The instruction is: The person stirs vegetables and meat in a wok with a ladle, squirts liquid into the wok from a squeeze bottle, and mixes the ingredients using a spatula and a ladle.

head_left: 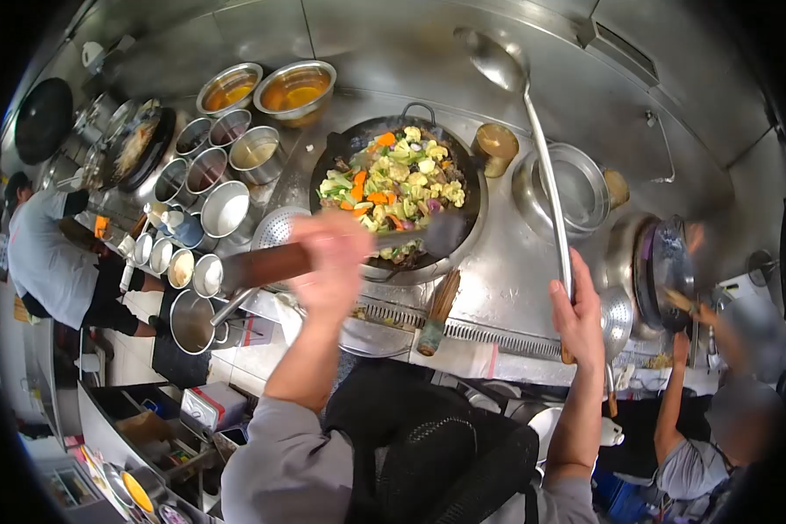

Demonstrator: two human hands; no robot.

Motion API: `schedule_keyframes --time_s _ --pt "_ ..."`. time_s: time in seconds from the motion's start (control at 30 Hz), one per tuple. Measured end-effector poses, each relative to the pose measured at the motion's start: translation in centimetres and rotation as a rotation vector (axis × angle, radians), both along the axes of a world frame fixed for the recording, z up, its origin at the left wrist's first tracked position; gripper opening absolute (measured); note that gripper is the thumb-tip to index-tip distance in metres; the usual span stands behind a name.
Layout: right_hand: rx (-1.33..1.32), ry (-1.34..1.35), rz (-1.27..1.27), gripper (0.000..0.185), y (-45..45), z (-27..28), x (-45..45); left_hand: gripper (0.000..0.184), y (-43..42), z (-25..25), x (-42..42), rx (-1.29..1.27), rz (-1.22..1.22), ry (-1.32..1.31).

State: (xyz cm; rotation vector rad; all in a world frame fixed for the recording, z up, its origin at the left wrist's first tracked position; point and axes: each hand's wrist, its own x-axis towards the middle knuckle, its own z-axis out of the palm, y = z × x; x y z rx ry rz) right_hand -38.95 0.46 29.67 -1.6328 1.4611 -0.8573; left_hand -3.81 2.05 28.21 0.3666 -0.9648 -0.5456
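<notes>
My left hand (pixel 330 262), blurred by motion, is closed around the thick brown handle of a wok spatula (pixel 266 266). The spatula's blade reaches over the near right side of a black wok (pixel 480 199). Inside the wok lies a mix of cauliflower, carrot slices and green vegetables (pixel 397 179), with darker pieces among them. On the right, my right hand (pixel 578 319) grips the lower handle of a long metal ladle (pixel 546 162). The ladle stands nearly upright, its bowl at the top, away from the wok. A bamboo brush (pixel 439 313) lies on the counter between my hands.
Several metal pots and bowls (pixel 227 210) stand left of the wok, beside a perforated strainer (pixel 279 229). To the right are a water-filled pot (pixel 576 188) and another wok (pixel 672 262), where a co-worker's arm (pixel 670 402) reaches in. Another person (pixel 52 253) bends at far left.
</notes>
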Motion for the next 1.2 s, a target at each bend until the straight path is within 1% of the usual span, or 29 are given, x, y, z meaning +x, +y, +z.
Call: schedule_keyframes --time_s 0.03,0.1,0.13,0.2,0.23,0.3,0.33,0.37,0.4,0.43,0.5,0.53,0.57,0.6,0.63,0.67,0.7,0.73,0.77,0.8,0.83,0.9,0.97,1.0,1.03,1.1,1.13,1.17,1.2 --pt "0.007 0.011 -0.015 0.057 -0.2 -1.4 0.6 0.024 1.2 1.4 2.6 -0.035 -0.03 0.069" --pt "-0.166 0.313 0.03 0.056 -1.2 -3.9 2.3 0.025 2.4 3.4 7.1 -0.088 0.119 0.058" --pt "-0.099 0.359 0.018 0.054 -1.7 -4.3 3.8 0.025 2.1 3.0 9.1 -0.08 0.115 0.066" --pt "-0.099 0.418 0.018 0.053 -3.2 -6.8 5.4 0.03 0.1 2.2 12.8 -0.017 0.314 -0.111" --pt "-0.111 0.468 0.021 0.052 -4.0 -8.3 5.9 0.026 -1.5 1.9 13.2 0.021 0.426 -0.108" --pt "-0.077 0.502 0.011 0.052 -5.2 -10.2 7.2 0.024 -4.3 -0.1 14.3 0.173 0.539 -0.109" --pt "-0.071 0.578 0.008 0.053 -5.7 -10.9 7.9 0.024 -5.2 -1.4 14.8 0.177 0.537 -0.103" --pt "-0.066 0.655 0.007 0.054 -6.3 -11.6 8.6 0.025 -6.1 -2.6 15.2 0.235 0.637 -0.177" --pt "-0.063 0.662 0.007 0.054 -7.0 -12.2 9.2 0.025 -6.9 -3.6 15.6 0.296 0.735 -0.251" --pt "-0.042 0.684 0.016 0.054 -7.7 -12.9 9.6 0.027 -7.2 -4.4 15.8 0.272 0.814 -0.344" --pt "-0.004 0.711 0.019 0.055 -8.2 -15.2 10.0 0.028 -8.0 -4.5 15.4 0.184 0.78 -0.316" --pt "0.0 0.761 0.044 0.053 -8.1 -16.7 10.0 0.028 -8.4 -4.8 15.6 0.195 0.775 -0.313" --pt "0.004 0.809 0.071 0.052 -8.0 -17.6 10.0 0.028 -8.9 -5.2 15.8 0.263 0.76 -0.308" --pt "0.013 0.813 0.074 0.052 -7.7 -16.5 11.3 0.028 -9.5 -5.5 15.9 0.329 0.746 -0.304" --pt "0.259 0.55 0.051 0.047 -7.0 -14.1 13.5 0.028 -10.0 -6.2 16.2 0.337 0.743 -0.306" --pt "0.496 0.277 0.024 0.042 -6.6 -12.2 14.9 0.029 -10.6 -7.1 16.7 0.464 0.659 -0.272" --pt "0.498 0.274 0.025 0.042 -6.7 -11.5 15.3 0.031 -11.2 -7.5 17.1 0.583 0.576 -0.236" --pt "0.609 0.169 0.006 0.037 -6.8 -11.0 15.6 0.032 -11.8 -7.4 17.3 0.565 0.439 -0.103" --pt "0.715 0.06 -0.014 0.032 -7.0 -10.7 15.7 0.032 -12.6 -7.7 18.0 0.561 0.438 -0.11" --pt "0.756 -0.024 -0.001 0.026 -7.4 -10.4 15.6 0.032 -13.2 -8.4 18.9 0.58 0.31 -0.03" --pt "0.761 -0.026 -0.001 0.026 -7.9 -10.3 15.6 0.032 -13.8 -9.2 19.4 0.602 0.181 0.052" --pt "0.92 -0.286 0.006 0.028 -9.0 -10.0 16.1 0.033 -15.6 -10.4 19.6 0.596 0.144 0.071" --pt "0.942 -0.293 0.021 0.031 -8.9 -10.2 16.8 0.038 -17.8 -11.3 19.7 0.478 0.091 0.307" --pt "0.967 -0.294 0.037 0.034 -8.7 -10.3 17.2 0.037 -18.6 -11.5 19.4 0.428 0.117 0.357" --pt "0.97 -0.308 0.036 0.034 -8.3 -10.6 17.4 0.037 -19.4 -11.8 19.3 0.432 0.114 0.344" --pt "0.809 -0.17 0.149 0.038 -6.9 -10.9 17.6 0.037 -20.0 -9.8 17.0 0.477 0.242 0.399" --pt "0.773 -0.108 0.184 0.045 -6.4 -9.8 17.7 0.039 -20.3 -9.1 15.7 0.492 0.284 0.354" --pt "0.784 -0.111 0.187 0.045 -5.7 -10.2 17.5 0.043 -20.2 -8.4 14.4 0.472 0.289 0.322" --pt "0.601 0.074 0.206 0.049 -4.6 -10.7 17.2 0.044 -20.1 -8.3 13.5 0.484 0.343 0.244"
